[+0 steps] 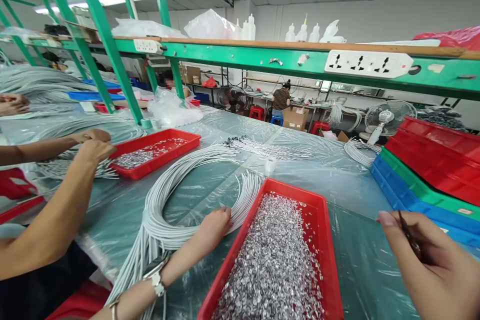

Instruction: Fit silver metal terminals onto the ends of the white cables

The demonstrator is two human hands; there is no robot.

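Observation:
My left hand [215,222], with a white watch on its wrist, is closed at the lower right of a coil of white cables [155,210]. Its fingers seem to grip the cables near their fanned ends, though the fingertips are partly hidden. Just right of it stands a red tray [331,260] heaped with small shiny metal clips [273,250]. At the right edge my right hand [431,255] pinches a thin dark tool [407,235] that looks like tweezers, apart from the tray.
A co-worker's hands [95,145] work at left beside another red tray [193,141] of metal pieces. More cables [270,148] and a small white roll [270,165] lie behind. Stacked red, green and blue trays [435,175] stand right. A green shelf beam [247,58] crosses above.

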